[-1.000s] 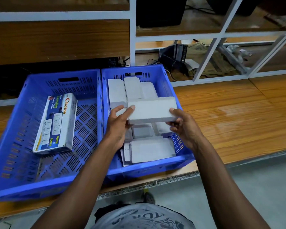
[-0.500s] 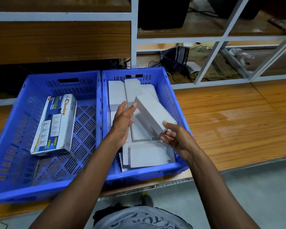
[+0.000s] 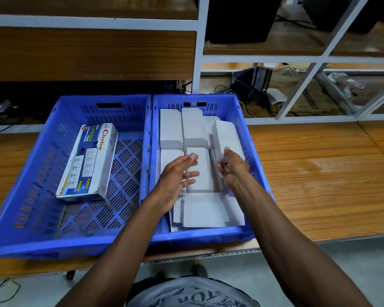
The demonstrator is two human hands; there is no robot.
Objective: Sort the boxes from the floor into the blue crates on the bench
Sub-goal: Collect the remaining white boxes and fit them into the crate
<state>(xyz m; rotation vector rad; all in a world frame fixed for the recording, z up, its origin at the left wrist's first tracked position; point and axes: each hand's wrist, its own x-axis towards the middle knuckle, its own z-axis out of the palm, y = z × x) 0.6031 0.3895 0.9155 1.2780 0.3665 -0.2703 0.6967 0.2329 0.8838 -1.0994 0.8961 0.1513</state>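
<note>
Two blue crates stand side by side on the wooden bench. The left crate (image 3: 38,165) holds one printed box (image 3: 89,160) marked "Choice". The right crate (image 3: 256,151) holds several plain white boxes. My right hand (image 3: 233,171) grips the near end of one white box (image 3: 225,136), which lies lengthwise against the crate's right wall. My left hand (image 3: 175,180) hovers over the middle of the right crate with fingers spread and relaxed, holding nothing. A flatter white box (image 3: 204,210) lies at the crate's near end.
The wooden bench (image 3: 319,173) runs on to the right of the crates. Behind them a white metal frame (image 3: 197,63) carries shelves with dark bags, cables and clutter. Grey floor (image 3: 353,262) lies below the bench edge.
The white box turned from crosswise to lengthwise and went down along the right crate's right wall. My left hand let go of it and spread open; my right hand kept its hold.
</note>
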